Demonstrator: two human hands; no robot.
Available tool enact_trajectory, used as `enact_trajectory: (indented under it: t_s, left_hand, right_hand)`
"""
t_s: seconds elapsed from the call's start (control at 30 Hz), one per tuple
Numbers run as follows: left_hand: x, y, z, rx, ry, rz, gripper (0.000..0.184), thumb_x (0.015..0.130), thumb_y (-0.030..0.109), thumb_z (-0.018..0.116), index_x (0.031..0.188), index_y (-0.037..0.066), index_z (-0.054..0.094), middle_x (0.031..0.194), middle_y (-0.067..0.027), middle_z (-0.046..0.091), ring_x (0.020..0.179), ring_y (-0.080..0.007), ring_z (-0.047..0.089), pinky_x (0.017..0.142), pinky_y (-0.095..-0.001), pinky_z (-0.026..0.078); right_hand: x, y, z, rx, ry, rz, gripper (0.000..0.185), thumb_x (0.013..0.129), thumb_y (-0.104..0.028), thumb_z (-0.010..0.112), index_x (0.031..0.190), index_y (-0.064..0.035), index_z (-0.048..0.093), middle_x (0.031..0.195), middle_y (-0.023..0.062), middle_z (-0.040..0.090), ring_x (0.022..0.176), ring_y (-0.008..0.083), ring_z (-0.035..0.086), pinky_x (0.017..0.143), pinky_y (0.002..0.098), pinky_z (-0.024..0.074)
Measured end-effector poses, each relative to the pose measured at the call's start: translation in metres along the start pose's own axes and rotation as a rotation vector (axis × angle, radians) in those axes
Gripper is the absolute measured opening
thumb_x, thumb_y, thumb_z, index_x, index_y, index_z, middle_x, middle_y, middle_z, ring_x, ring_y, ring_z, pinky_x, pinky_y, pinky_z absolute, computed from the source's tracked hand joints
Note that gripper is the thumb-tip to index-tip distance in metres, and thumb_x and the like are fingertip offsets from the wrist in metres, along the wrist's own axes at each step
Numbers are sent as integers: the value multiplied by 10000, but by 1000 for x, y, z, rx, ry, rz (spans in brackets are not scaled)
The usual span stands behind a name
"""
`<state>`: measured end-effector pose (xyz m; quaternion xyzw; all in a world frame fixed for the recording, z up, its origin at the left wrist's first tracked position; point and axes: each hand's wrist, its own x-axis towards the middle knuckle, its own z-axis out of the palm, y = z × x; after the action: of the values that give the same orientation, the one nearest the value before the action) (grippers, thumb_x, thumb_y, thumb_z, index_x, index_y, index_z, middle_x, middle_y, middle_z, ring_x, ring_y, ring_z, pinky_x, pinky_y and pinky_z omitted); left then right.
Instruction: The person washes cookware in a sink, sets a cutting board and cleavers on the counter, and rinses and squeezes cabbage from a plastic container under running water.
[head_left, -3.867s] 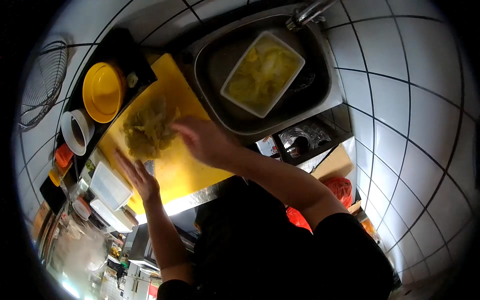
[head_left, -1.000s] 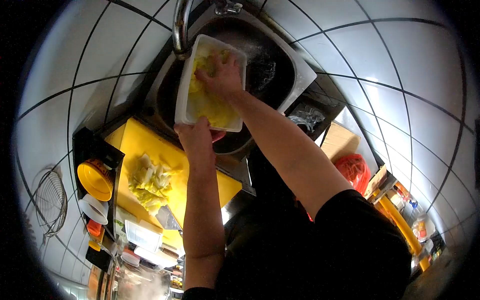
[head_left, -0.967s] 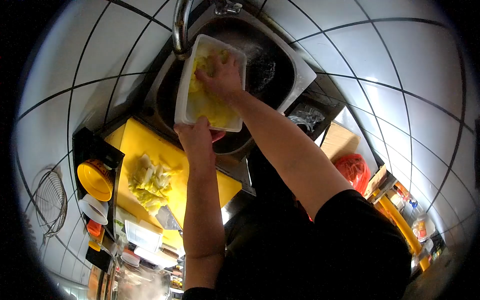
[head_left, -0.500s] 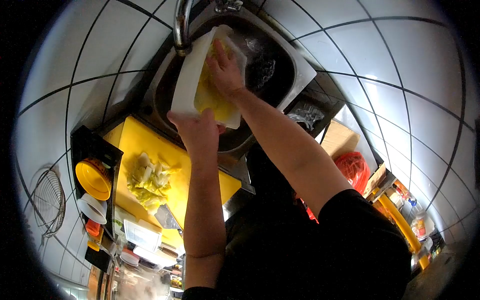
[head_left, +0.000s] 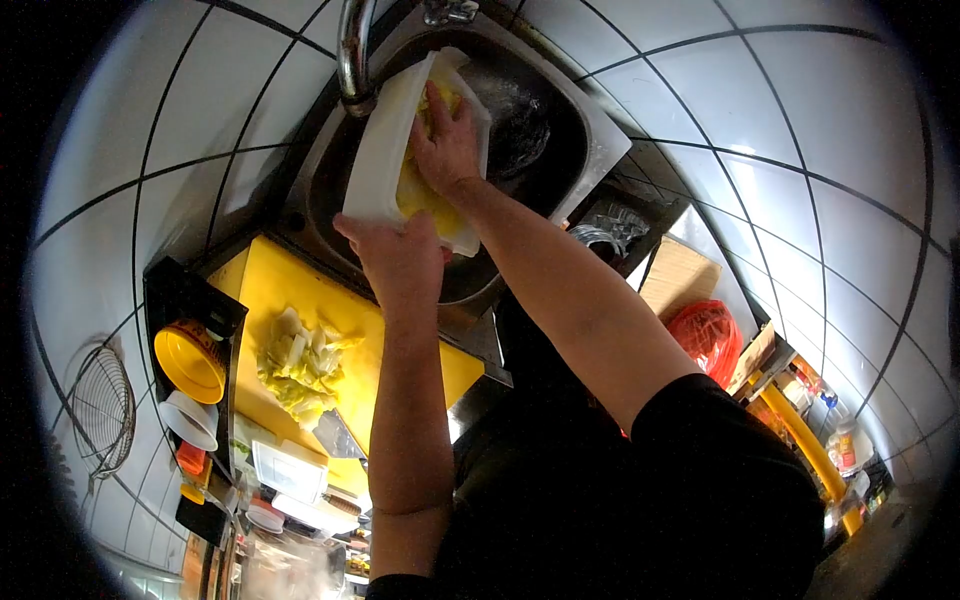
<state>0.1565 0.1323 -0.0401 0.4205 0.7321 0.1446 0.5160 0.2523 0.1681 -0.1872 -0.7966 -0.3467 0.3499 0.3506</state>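
Observation:
Over the sink (head_left: pixel 590 150) a white plastic container (head_left: pixel 378 170) is tilted on its side, its opening facing right. Yellow-green leaves (head_left: pixel 425 205) show inside it. My left hand (head_left: pixel 398 255) grips the container's near end, with the thumb on the rim. My right hand (head_left: pixel 446 145) lies on the leaves inside the opening, fingers spread. Water glistens in the sink to the right of the container. On the yellow cutting board (head_left: pixel 270 275) rests a pile of cut leaves (head_left: pixel 300 365), with a knife blade (head_left: pixel 338 437) beside it.
The faucet (head_left: pixel 355 60) hangs just left of the container. A yellow bowl (head_left: pixel 190 362), a white bowl (head_left: pixel 188 420) and a lidded box (head_left: pixel 290 472) stand left of and below the board. A wire strainer (head_left: pixel 103 410) hangs at the left wall. A red bag (head_left: pixel 706 340) is at the right.
The container has gone from nearly level on the board side of the sink to tipped right over it. My hands moved from the board to the container. More water shows in the sink.

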Motion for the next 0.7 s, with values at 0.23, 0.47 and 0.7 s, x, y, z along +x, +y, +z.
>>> enact_trajectory:
  t_s: [0.23,0.47,0.7]
  left_hand:
    - [1,-4,6,277,55,91,870,822,188,671,1410,-89,93,1269,-387,402,1142,-566,538,971,-558,541]
    - [-17,15,11,351,102,194,829,794,126,672,1395,-93,143,1236,-368,438,1095,-537,562,911,-542,558]
    - [-18,15,12,391,111,219,843,792,141,682,1393,-102,143,1259,-399,422,1148,-574,517,1025,-580,461]
  right_hand:
    - [1,8,3,125,20,36,673,980,-483,519,1570,-248,297,1564,324,211,1441,515,256,1174,532,302]
    - [2,20,7,181,79,37,652,994,-457,500,1571,-231,296,1573,306,184,1459,479,245,1178,511,313]
    - [2,21,7,185,83,29,648,997,-443,495,1571,-221,292,1569,295,201,1453,490,247,1183,512,305]
